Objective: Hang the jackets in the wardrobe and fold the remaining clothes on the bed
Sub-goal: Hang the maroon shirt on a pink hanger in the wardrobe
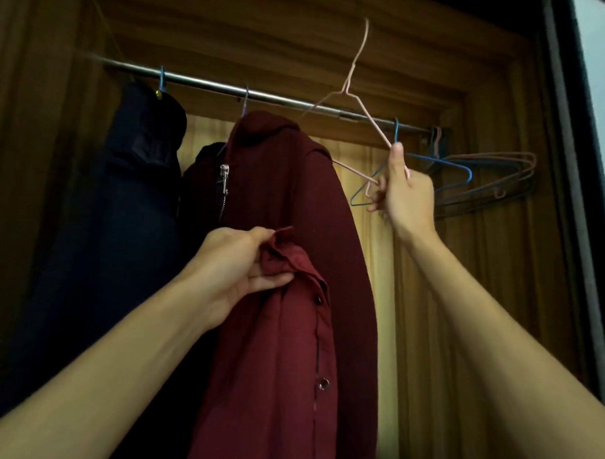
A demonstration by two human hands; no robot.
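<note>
I am looking up into the wooden wardrobe [481, 270], and its left half is already filling with clothes. A dark navy jacket [138, 189] is hanging at the far left from a blue hook. Just beside it a hooded maroon coat [285, 180] is hanging from a purple hook, with a dark garment [201, 177] showing behind its zip.

The maroon jacket [290, 349], the one with snap buttons, is dangling in front of that hooded coat and covering its lower part. My left hand [238, 265] is gripping it by the bunched collar, fingers curled round the cloth. It is not hanging on anything else.

The steel rail [203, 83] is running across the top, sloping down to the right. At its right end a bunch of bare wire hangers [495, 181] is crowding against the side wall. A blue hanger [451, 164] is hooked on just left of them, its near corner passing behind my fingers.

My right hand [405, 195] is pinching one lower corner of a pink wire hanger [345, 88]. That hanger is tilting, its frame crossing in front of the rail and its hook poking up above it, off the rail. The stretch of rail between the hooded coat and the blue hanger is bare.
</note>
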